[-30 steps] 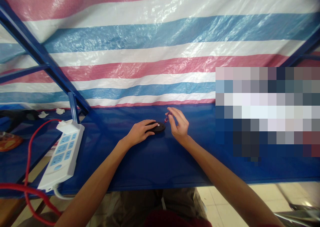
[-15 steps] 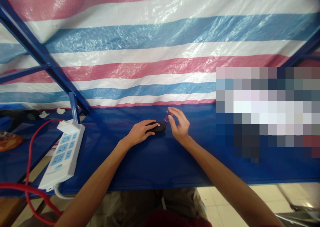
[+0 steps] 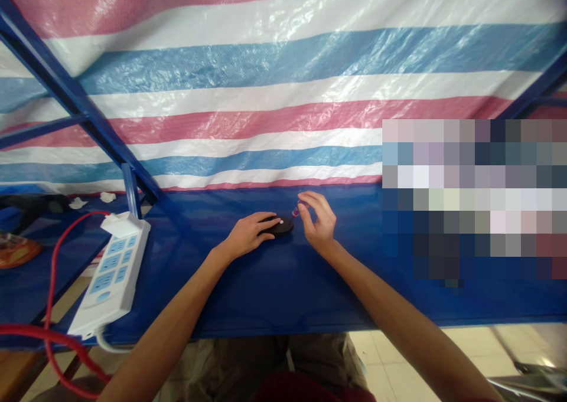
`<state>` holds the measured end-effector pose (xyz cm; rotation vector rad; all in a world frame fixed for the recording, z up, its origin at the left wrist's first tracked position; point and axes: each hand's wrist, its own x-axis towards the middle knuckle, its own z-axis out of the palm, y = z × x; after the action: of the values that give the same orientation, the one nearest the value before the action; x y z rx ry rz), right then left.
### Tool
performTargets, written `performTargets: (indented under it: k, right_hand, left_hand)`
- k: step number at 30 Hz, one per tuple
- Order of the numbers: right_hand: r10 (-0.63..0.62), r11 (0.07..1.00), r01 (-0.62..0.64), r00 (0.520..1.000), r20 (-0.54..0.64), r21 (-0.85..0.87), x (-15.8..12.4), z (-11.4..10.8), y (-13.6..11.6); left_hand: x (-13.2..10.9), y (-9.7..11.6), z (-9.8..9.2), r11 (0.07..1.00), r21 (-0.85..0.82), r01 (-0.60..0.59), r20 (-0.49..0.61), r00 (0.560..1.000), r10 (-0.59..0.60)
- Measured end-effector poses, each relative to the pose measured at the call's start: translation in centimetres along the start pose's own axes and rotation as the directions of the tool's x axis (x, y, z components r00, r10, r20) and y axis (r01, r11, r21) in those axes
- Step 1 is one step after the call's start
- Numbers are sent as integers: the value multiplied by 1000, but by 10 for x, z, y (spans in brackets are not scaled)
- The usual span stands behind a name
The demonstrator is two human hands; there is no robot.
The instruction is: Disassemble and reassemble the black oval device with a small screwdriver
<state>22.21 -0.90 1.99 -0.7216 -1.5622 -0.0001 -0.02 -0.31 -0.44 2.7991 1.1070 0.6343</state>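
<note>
A flat black oval object (image 3: 284,228) with a small pale spot rests on the blue table. My left hand (image 3: 248,234) grips it from the left, thumb along the near side and fingers over the top. In my right hand (image 3: 319,219), a small screwdriver (image 3: 296,211) with a see-through purplish-red handle is pinched between thumb and fingers. Its thin shaft slants down toward the right edge of the black object. The tip is too small to tell whether it touches.
A white power strip (image 3: 116,266) with blue sockets and a red cable (image 3: 53,272) lie to the left, beside a blue metal frame post (image 3: 88,115). Striped plastic sheeting (image 3: 266,65) hangs behind the table (image 3: 283,296). A blurred-out area covers the right side.
The screwdriver's handle has shifted slightly between the right fingers, which have moved a little. My left hand and the black object look unmoved.
</note>
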Motion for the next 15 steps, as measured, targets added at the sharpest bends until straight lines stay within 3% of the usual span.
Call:
performTargets:
  k: [10,15]
  right_hand:
    - [4,1000,-3,1000,29,-9,0,0,0]
    - [0,1000,0,1000,-12,-26,0,1,1]
  left_hand:
    - [0,0,0,1000,0,-9,-8,1000,9]
    - [0,0,0,1000,-4,-8,-2,1000,8]
